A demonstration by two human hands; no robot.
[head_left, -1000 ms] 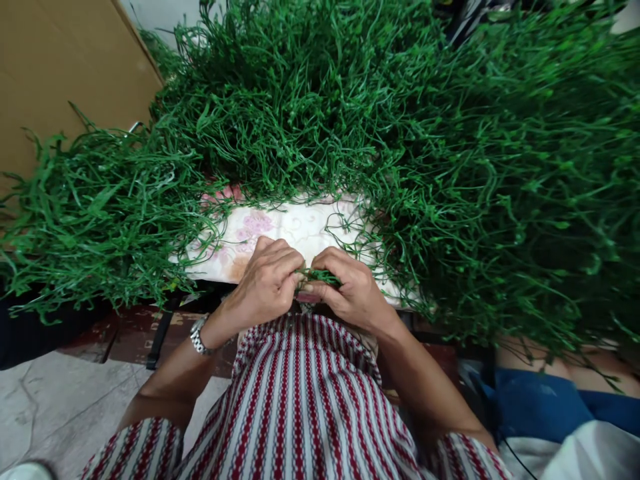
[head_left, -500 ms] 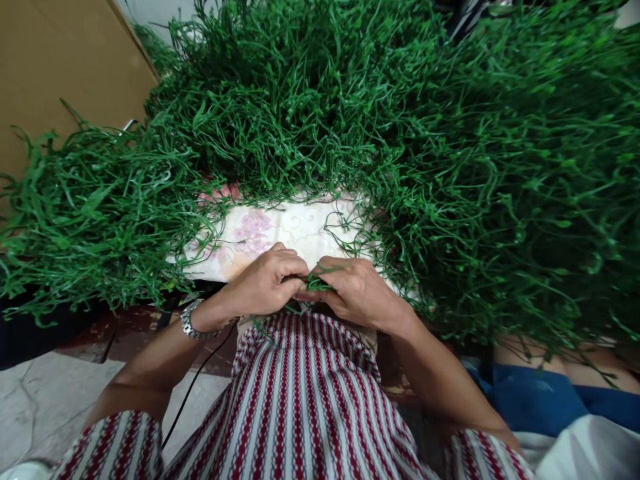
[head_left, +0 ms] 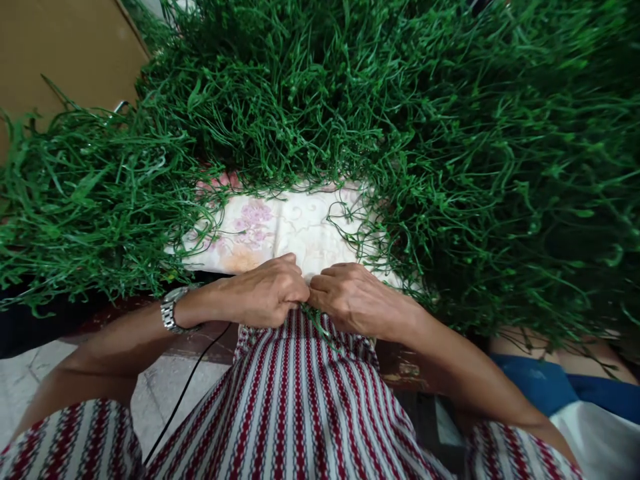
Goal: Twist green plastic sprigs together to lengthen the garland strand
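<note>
My left hand (head_left: 273, 291) and my right hand (head_left: 357, 300) meet in front of my lap, knuckles up, the fingers of both curled closed. A few thin green plant stems (head_left: 320, 321) hang out below, where the two hands come together. Most of what the fingers pinch is covered by the hands. Just beyond them lies a cream cloth with purple flowers (head_left: 300, 223). Loose stems (head_left: 350, 230) rest on its right part.
Around the cloth rises a large heap of thin green stems (head_left: 310, 107), with a further pile (head_left: 90, 213) at the left. A brown panel (head_left: 55, 53) stands at the far left. Another person's blue clothing (head_left: 535, 383) shows at the lower right. A black cord (head_left: 190, 383) hangs by my left side.
My hands have come closer together and turned knuckles up, hiding more of the stems between them. Both elbows have spread outward. The view has shifted slightly.
</note>
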